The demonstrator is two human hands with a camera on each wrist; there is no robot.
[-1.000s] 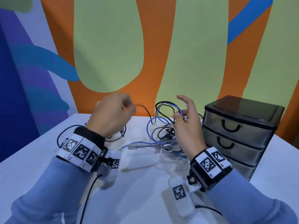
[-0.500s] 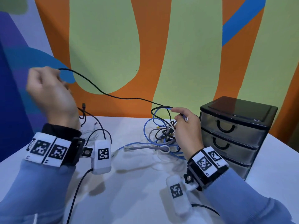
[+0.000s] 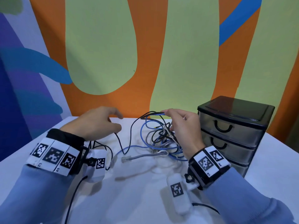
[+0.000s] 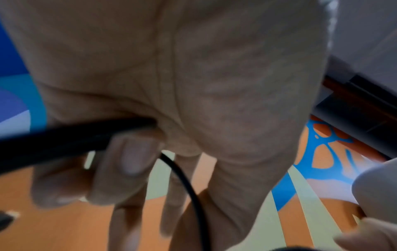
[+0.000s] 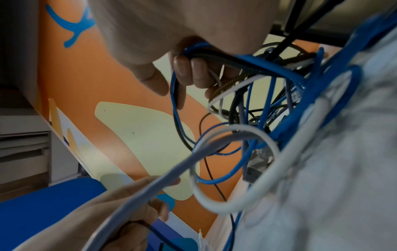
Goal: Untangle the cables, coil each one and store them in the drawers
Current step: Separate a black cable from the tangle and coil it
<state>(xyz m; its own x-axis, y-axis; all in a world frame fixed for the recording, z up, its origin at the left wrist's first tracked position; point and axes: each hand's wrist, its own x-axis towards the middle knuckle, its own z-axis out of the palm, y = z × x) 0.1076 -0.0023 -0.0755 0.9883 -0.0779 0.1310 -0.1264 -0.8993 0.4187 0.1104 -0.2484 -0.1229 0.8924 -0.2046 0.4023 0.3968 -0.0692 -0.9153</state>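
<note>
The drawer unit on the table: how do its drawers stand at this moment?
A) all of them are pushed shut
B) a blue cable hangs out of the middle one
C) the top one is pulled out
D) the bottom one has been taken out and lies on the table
A: in the head view every front of the drawer unit sits flush with its frame, and the cable tangle lies on the table beside it.

Blue cable point(image 3: 146, 126), black cable point(image 3: 129, 139), grey cable point(image 3: 140, 156), black drawer unit point(image 3: 234, 110), orange-green wall point(image 3: 145, 46)
</note>
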